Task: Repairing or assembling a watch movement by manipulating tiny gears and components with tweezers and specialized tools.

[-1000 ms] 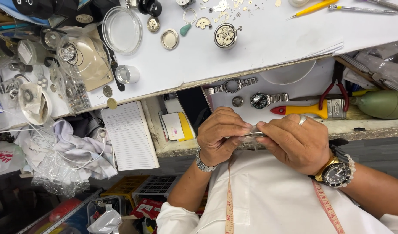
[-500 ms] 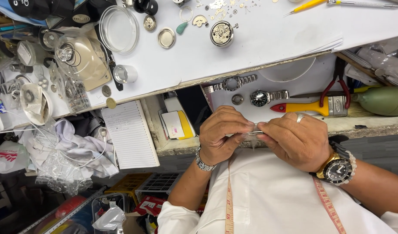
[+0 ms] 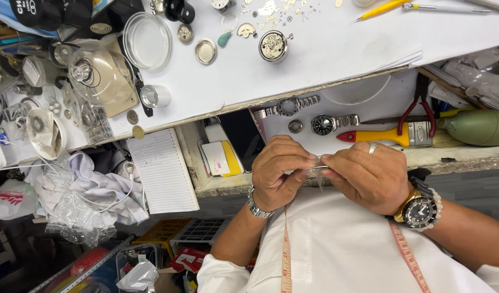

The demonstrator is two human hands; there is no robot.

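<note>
a white work surface (image 3: 336,59) covered the watchmaker's bench, cluttered with small parts, and below its edge ran a lower shelf (image 3: 369,106) lined in white. both hands met just in front of the bench edge, above a white shirt (image 3: 336,249) with a measuring tape (image 3: 286,255) draped over it. the left hand (image 3: 282,171) and the right hand (image 3: 369,176) had their fingers curled tightly inward, fingertips pressed together on a small thin clear piece (image 3: 317,169), which looked like a bit of transparent plastic film or a tiny bag; only a pale glinting sliver showed between the thumbs, so its exact kind could not be told. the left wrist wore a steel bracelet (image 3: 256,206), the right a gold-cased wristwatch (image 3: 419,209) with a dark dial. on the shelf near the hands lay a steel watch with a dark dial (image 3: 328,123), an empty steel watch case on its bracelet (image 3: 287,106), a yellow-handled brush (image 3: 390,135), red-handled pliers (image 3: 417,108) and a green rubber blower (image 3: 480,127). on the upper surface sat an open watch movement (image 3: 273,45) and a clear round dish (image 3: 147,40). a lined notepad (image 3: 162,171) lay to the left.
</note>
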